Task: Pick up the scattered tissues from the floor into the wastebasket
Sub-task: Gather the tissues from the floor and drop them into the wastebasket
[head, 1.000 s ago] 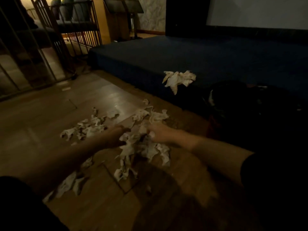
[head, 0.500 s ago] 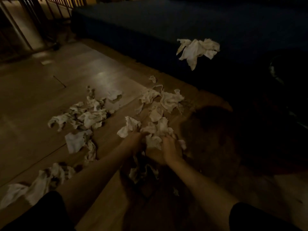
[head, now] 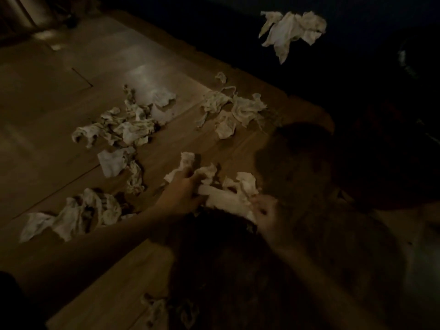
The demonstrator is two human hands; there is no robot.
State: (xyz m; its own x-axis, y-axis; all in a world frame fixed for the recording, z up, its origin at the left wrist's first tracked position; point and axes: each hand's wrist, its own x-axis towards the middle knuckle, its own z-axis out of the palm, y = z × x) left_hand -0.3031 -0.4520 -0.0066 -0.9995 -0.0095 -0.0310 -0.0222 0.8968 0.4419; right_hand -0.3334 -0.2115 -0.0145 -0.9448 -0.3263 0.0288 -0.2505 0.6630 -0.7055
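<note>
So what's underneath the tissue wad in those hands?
The left hand and right hand grip the tissue wad over wooden floor in deep shadow. Anything lying directly beneath it is hidden by the wad and too dark to tell.

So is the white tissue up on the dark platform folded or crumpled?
Crumpled: the white tissue lies in loose wrinkled lumps on the dark platform.
</note>
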